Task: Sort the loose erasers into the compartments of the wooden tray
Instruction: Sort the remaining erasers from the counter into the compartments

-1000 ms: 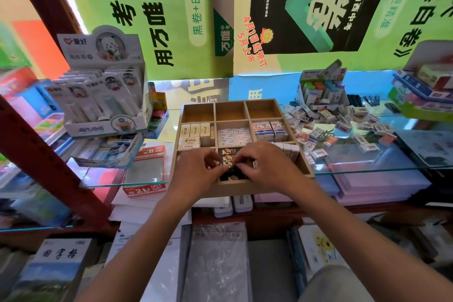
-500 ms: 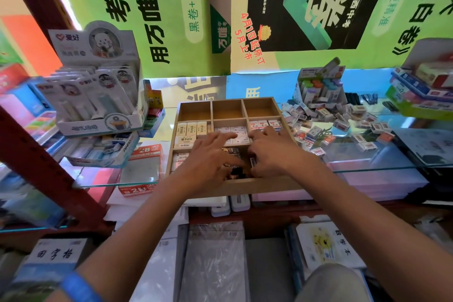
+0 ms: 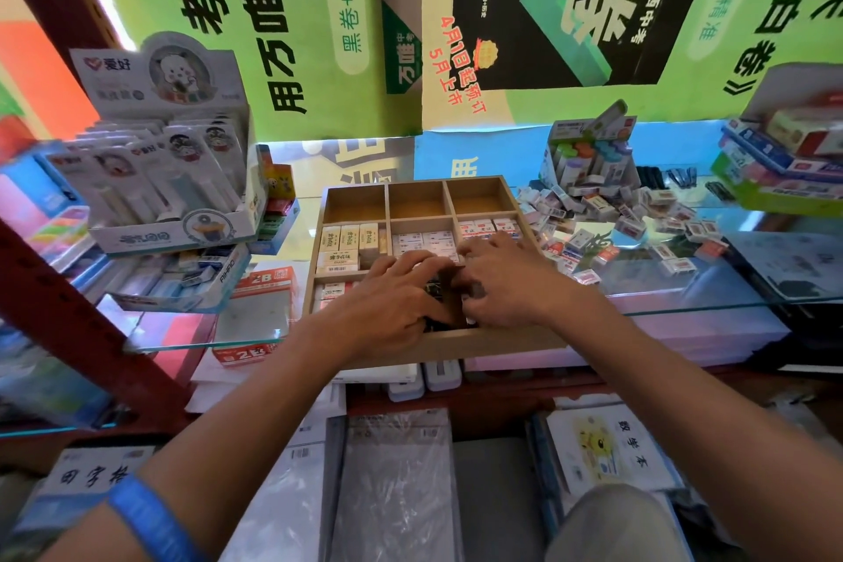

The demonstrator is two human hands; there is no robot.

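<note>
The wooden tray (image 3: 456,348) with nine compartments lies on the glass shelf in front of me. Its back row is bare. The middle row holds cream erasers (image 3: 347,242), white erasers (image 3: 424,240) and red-and-white erasers (image 3: 487,225). My left hand (image 3: 392,303) and my right hand (image 3: 506,283) lie side by side over the front middle compartment, fingers stretched out onto the erasers of the middle row. Dark erasers (image 3: 433,291) show between the hands. What the fingertips touch is hidden. A heap of loose erasers (image 3: 638,224) lies right of the tray.
A display box of carded items (image 3: 173,178) stands to the left of the tray. An open carton of erasers (image 3: 588,155) stands behind the heap, with stacked boxes (image 3: 775,169) at the far right. Notebooks and packets fill the shelf below.
Both hands have slid away from me, from the front middle compartment toward the middle row, with the fingers now stretched out. Over the last half second they have hardly moved.
</note>
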